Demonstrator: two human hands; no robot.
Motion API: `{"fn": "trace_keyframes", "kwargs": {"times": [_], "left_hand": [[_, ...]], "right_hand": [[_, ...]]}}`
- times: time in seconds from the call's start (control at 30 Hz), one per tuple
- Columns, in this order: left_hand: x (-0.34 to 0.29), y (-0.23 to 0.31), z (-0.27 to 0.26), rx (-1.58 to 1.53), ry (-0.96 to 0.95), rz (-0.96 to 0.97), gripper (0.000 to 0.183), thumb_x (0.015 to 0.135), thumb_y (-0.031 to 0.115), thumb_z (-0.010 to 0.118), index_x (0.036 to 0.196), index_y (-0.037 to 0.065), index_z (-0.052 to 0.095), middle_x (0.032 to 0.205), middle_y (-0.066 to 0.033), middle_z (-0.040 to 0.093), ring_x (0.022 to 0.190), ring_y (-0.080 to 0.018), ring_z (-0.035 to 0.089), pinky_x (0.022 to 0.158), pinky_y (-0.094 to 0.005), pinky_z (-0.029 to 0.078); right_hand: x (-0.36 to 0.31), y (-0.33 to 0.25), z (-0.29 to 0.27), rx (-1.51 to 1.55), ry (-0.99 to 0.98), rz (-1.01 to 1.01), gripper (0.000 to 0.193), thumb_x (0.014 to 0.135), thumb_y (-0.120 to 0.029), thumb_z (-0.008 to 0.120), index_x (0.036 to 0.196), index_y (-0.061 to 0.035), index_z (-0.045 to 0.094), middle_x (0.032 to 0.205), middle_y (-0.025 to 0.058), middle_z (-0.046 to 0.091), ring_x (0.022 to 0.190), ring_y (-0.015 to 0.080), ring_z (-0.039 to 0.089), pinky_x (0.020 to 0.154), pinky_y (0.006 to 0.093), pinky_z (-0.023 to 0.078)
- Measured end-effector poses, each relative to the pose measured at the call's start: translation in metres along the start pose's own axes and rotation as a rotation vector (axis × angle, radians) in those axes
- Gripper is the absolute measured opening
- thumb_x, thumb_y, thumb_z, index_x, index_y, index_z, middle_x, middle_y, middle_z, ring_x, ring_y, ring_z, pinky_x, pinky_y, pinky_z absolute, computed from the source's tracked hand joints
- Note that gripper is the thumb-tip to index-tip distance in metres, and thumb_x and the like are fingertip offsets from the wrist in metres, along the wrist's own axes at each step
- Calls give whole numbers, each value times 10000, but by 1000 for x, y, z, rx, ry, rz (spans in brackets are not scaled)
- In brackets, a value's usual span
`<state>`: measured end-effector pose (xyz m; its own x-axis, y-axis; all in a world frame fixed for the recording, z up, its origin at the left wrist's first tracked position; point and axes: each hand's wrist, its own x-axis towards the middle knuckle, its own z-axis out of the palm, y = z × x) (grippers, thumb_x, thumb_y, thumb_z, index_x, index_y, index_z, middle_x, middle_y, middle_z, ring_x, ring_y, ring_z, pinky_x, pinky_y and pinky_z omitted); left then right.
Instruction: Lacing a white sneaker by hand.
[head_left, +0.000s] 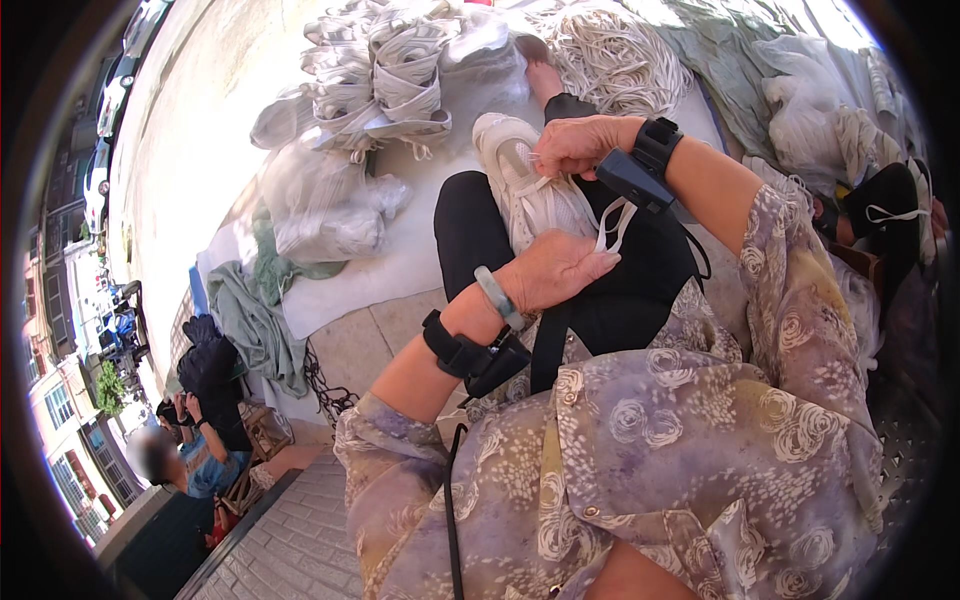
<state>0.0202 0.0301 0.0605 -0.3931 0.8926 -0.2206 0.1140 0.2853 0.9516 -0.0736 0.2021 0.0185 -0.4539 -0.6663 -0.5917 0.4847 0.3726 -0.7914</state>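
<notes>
A white sneaker [520, 170] lies on my black-trousered lap, its toe pointing away from me. My left hand [555, 270] is closed by the sneaker's near end, thumb against the fingers. From that pinch a white shoelace [615, 225] rises in a loop toward my right wrist. Above the sneaker's lacing, my right hand [577, 147] pinches a bit of lace between thumb and fingertips. The sneaker's heel is partly hidden behind my left hand.
Stacked white shoes [375, 75] and a clear plastic bag [330, 205] rest on white sheeting ahead. A heap of pale laces [610, 60] lies at the far right. Grey-green cloth [265, 320] hangs at left. One person [205, 455] sits lower left; another is at the right edge.
</notes>
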Motion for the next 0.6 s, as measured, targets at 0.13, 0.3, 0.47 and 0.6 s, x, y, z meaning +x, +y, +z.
{"fn": "trace_keyframes", "kwargs": {"times": [0.13,0.3,0.47,0.6], "left_hand": [[9,5,7,-4,45,20,486,943,388,423,642,8,453,545,-40,401,523,-136,366,508,-307,353],[20,8,16,93,105,92,496,939,397,421,644,-1,448,549,-87,418,512,-192,362,514,-330,354],[19,9,23,163,135,193,496,937,380,422,642,-16,466,529,-142,399,492,-278,385,512,-364,353],[0,35,19,115,91,184,495,928,362,441,610,-17,455,527,-165,389,489,-315,411,507,-381,350]], "right_hand": [[8,-1,7,-250,318,-90,153,706,-209,601,647,-69,576,477,-36,393,410,71,373,362,230,324],[10,-19,18,-492,445,-253,282,699,-291,665,688,-15,611,565,74,520,530,182,509,496,321,412],[22,-19,20,-715,521,-216,368,671,-337,708,779,11,658,721,188,630,691,289,611,664,371,455],[31,-10,18,-699,573,-251,395,649,-366,712,747,12,651,685,176,618,677,290,608,647,377,453]]}}
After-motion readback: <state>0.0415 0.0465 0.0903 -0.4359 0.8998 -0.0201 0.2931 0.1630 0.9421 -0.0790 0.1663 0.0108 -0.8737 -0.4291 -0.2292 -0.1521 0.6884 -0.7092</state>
